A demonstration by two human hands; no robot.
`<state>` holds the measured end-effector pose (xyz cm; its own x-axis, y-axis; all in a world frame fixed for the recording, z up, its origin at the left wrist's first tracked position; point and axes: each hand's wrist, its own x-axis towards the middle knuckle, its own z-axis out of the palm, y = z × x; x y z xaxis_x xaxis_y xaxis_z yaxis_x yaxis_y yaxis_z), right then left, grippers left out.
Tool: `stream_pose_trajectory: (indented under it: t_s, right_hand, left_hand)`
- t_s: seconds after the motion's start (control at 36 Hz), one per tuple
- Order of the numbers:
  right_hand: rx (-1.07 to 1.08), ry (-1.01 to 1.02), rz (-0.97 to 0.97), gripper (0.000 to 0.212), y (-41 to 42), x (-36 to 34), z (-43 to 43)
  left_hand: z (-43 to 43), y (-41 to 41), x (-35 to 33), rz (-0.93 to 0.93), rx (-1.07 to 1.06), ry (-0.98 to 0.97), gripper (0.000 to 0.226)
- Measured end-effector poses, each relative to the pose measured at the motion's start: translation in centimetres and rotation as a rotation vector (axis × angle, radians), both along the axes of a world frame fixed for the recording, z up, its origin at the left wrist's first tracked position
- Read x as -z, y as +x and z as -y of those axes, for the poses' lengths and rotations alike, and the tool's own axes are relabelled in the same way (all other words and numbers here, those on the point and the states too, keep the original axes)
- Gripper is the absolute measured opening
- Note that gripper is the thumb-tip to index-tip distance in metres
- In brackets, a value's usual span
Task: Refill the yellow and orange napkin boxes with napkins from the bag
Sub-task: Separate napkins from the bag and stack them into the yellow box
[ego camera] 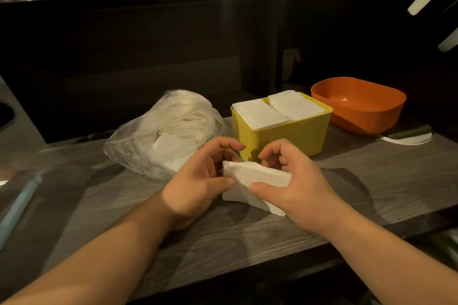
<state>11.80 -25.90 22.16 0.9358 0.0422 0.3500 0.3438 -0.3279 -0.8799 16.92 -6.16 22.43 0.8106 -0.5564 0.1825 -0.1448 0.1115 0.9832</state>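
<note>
Tabletop (247, 242): napkins (257, 181) between both grips (198, 181) (295, 186)

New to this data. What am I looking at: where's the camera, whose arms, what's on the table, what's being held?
There is no robot here. A person wears one wide-angle camera on the head, looking forward and down, so the two bare arms coming in from the bottom are that person's own.

The left hand and the right hand together hold a small stack of white napkins just above the grey wooden table, thumbs on top and fingers curled round it.

On the table behind the hands, a clear plastic bag of more napkins lies to the left. The yellow box in the middle is already filled to the rim. The orange box to the right shows only its bare inside. A pale blue stick-like object lies at the far left, too blurred to name.
</note>
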Motion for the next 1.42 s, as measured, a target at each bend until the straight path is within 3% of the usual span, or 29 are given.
stream_pose_trajectory:
  t_s: [0.19,0.47,0.72,0.92,1.14,1.33,1.42]
  right_hand:
    - [0.002,-0.041,0.02,0.035,0.1,0.2,0.0]
    - [-0.014,-0.019,0.002,0.038,-0.2,0.0,0.1]
    - [-0.036,-0.054,-0.027,0.032,0.1,-0.1,0.3]
    - [-0.197,-0.279,-0.064,0.038,-0.6,-3.8,1.5]
    - [-0.368,-0.532,-0.211,0.04,-0.5,-8.3,4.9]
    - [-0.375,-0.401,-0.216,0.063,1.0,-10.1,7.7]
    - [-0.358,-0.337,-0.206,0.07,1.6,-10.3,9.0]
  left_hand:
    - [0.2,-0.4,0.0,-0.055,0.145,-0.018,0.063]
    - [0.2,-0.7,-0.2,0.063,0.06,0.178,0.054]
    - [0.0,-0.6,-1.0,-0.069,-0.034,0.1,0.061]
    - [0.3,-1.0,-3.5,-0.106,-0.035,0.053,0.065]
    - [2.3,-0.2,-6.7,0.054,0.005,0.178,0.069]
    - [5.3,1.1,-9.5,0.221,-0.147,0.114,0.067]
    - [6.1,2.1,-8.6,0.395,-0.318,0.04,0.05]
